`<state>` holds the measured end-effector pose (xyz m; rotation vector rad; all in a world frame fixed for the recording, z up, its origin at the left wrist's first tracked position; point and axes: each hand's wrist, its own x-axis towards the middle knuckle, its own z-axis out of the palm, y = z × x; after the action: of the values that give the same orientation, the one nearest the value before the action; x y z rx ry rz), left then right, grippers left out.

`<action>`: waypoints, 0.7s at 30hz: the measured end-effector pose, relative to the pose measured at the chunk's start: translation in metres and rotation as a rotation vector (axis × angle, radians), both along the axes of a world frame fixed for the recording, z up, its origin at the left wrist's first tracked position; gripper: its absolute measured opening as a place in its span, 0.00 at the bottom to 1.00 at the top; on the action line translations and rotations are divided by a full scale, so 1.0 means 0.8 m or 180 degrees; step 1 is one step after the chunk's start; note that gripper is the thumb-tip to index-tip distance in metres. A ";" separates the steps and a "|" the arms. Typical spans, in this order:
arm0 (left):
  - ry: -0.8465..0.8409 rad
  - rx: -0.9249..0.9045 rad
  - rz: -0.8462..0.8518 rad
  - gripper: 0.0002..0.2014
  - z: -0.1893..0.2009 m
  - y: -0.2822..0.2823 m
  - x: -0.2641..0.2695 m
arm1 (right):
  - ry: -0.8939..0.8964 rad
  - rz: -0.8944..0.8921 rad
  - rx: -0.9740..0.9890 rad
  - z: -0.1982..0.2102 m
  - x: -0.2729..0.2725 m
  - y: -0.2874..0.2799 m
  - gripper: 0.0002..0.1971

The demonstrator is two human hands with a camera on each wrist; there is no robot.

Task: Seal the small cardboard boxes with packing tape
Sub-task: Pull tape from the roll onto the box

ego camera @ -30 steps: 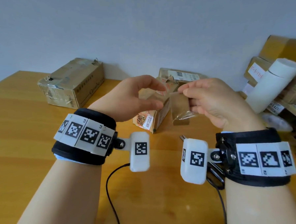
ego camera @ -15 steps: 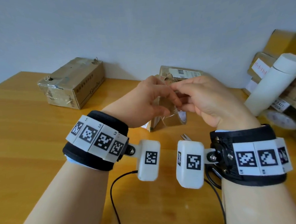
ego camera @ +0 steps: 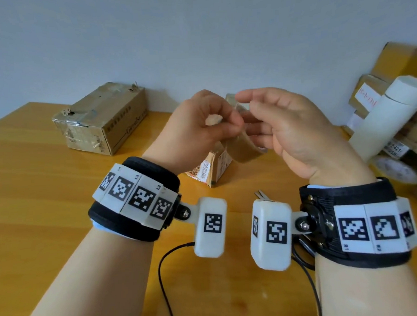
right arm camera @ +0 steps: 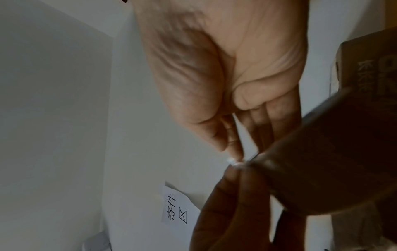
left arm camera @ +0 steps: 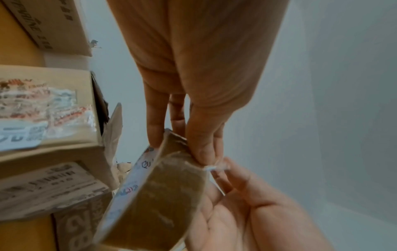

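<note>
Both hands are raised above the table with a roll of brown packing tape (ego camera: 244, 150) between them. My left hand (ego camera: 230, 124) grips the roll (left arm camera: 154, 195) by its rim, fingers on one side and thumb on the other. My right hand (ego camera: 247, 108) pinches a small whitish tab at the tape's loose end (left arm camera: 213, 167) between thumb and forefinger (right arm camera: 234, 157). Below and behind the hands, a small cardboard box (ego camera: 214, 168) with printed labels stands on the wooden table (ego camera: 47, 190). Its flap (left arm camera: 114, 129) stands open in the left wrist view.
A larger taped cardboard box (ego camera: 104, 117) sits at the back left by the wall. Stacked boxes (ego camera: 368, 94) and a white cylinder (ego camera: 389, 117) crowd the right edge. Scissors (ego camera: 262, 195) lie on the table under my right wrist. Cables trail toward me.
The roll was in my right hand a second ago, with the left hand apart. The hands came together and rose; now the left grips the roll and the right picks at its end.
</note>
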<state>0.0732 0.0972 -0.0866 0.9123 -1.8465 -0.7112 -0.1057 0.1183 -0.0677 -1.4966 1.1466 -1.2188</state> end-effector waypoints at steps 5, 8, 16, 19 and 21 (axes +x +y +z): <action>0.1178 0.0451 0.0174 0.02 0.004 -0.005 0.011 | 0.0540 0.0378 -0.0235 -0.001 0.000 0.002 0.28; 0.1301 0.0598 0.0174 0.02 0.005 -0.005 0.012 | 0.1205 0.0292 -0.0299 -0.006 0.008 -0.002 0.20; 0.0835 0.0420 0.0668 0.02 0.002 -0.009 0.007 | 0.1804 0.0015 -0.0572 -0.003 0.009 0.003 0.07; 0.0643 0.0272 0.0739 0.03 0.004 -0.006 0.006 | 0.1847 -0.0008 -0.0559 -0.001 0.006 0.005 0.07; 0.0502 0.0198 0.0760 0.04 0.005 -0.005 0.006 | 0.1913 -0.0039 -0.0558 0.002 0.003 0.006 0.07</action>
<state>0.0778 0.0931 -0.0827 1.0652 -1.5537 -0.6741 -0.1034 0.1228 -0.0663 -2.0747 1.4576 -0.9124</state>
